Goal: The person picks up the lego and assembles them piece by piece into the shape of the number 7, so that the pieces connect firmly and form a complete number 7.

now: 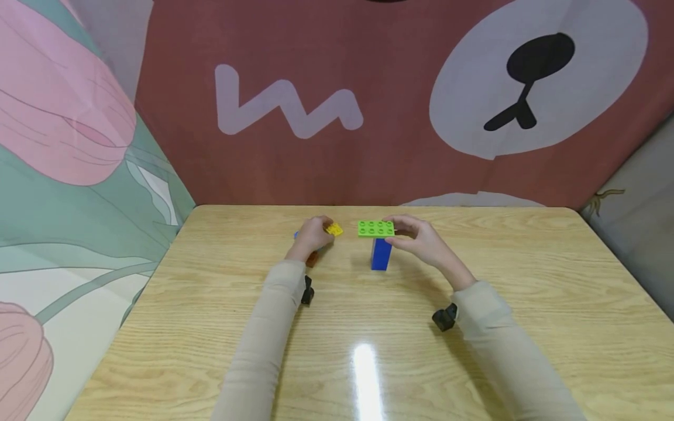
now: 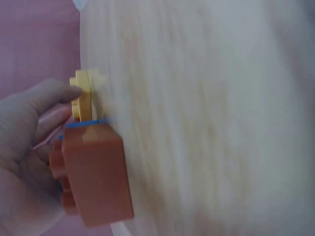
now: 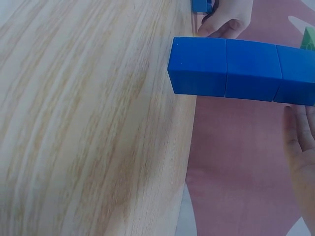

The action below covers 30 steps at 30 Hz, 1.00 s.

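Observation:
My right hand point(image 1: 418, 237) holds the right end of a light green eight-stud brick point(image 1: 375, 228) between thumb and fingers. The green brick lies level over the top of an upright blue brick tower point(image 1: 381, 255), sticking out to the left. In the right wrist view the tower shows several stacked blue bricks point(image 3: 251, 70); whether green and blue are joined is hidden. To the left, my left hand point(image 1: 313, 235) pinches a small yellow brick point(image 1: 334, 229) low over the table. A brown brick point(image 2: 96, 174) lies under that hand, beside a thin blue piece point(image 2: 83, 123), mostly covered.
The wooden table point(image 1: 368, 327) runs back to a wall with a printed cloth point(image 1: 326, 164). Black wrist cameras point(image 1: 444, 317) hang at both sleeves, close above the tabletop. A patterned cloth point(image 1: 79, 234) also hangs at the left side.

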Each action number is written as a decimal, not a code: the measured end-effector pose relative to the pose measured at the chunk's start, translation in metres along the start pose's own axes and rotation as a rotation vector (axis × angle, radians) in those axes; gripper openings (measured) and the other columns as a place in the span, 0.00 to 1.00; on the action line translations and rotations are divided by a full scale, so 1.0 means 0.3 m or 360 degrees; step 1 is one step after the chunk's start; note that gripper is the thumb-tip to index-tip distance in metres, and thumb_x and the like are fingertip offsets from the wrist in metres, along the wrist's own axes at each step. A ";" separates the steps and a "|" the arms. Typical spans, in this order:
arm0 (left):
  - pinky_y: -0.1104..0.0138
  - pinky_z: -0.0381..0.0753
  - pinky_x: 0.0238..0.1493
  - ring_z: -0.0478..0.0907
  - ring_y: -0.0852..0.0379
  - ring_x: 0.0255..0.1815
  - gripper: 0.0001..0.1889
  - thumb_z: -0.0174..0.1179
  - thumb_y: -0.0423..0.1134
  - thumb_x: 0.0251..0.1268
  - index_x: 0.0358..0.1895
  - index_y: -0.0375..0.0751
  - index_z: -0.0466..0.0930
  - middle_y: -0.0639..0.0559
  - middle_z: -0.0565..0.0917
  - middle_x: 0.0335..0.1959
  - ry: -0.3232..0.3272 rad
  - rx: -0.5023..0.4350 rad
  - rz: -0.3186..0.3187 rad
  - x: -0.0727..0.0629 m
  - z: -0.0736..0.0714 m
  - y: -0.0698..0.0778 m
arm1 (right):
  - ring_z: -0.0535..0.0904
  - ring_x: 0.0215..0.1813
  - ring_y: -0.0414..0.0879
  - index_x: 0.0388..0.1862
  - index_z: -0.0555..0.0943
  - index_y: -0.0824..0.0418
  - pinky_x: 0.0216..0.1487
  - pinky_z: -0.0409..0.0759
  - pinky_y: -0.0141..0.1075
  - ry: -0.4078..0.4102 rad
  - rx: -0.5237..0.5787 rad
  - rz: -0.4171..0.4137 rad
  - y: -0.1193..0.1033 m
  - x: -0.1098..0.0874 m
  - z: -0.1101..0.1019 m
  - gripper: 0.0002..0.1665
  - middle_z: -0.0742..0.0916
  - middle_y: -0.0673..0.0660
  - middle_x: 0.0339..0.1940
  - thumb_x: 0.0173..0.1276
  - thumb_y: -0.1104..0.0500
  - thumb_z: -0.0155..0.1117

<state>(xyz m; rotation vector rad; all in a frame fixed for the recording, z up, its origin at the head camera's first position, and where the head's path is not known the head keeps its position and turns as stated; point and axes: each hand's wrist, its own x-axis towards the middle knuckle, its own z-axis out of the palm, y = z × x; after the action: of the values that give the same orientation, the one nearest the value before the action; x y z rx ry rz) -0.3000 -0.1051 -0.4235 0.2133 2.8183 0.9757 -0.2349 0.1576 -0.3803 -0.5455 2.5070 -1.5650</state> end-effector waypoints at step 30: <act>0.59 0.78 0.55 0.75 0.48 0.52 0.27 0.64 0.36 0.59 0.63 0.35 0.72 0.41 0.78 0.55 -0.0066 -0.0147 0.0202 -0.030 -0.040 0.009 | 0.77 0.60 0.58 0.66 0.71 0.63 0.53 0.81 0.33 0.0010 -0.0035 -0.0036 0.007 0.002 0.003 0.28 0.78 0.63 0.63 0.68 0.59 0.62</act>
<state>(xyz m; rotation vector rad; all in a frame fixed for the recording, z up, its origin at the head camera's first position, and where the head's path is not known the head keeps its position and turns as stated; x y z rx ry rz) -0.2933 -0.1117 -0.4115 0.4003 2.7426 1.1108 -0.2357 0.1573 -0.3825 -0.5746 2.5341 -1.5508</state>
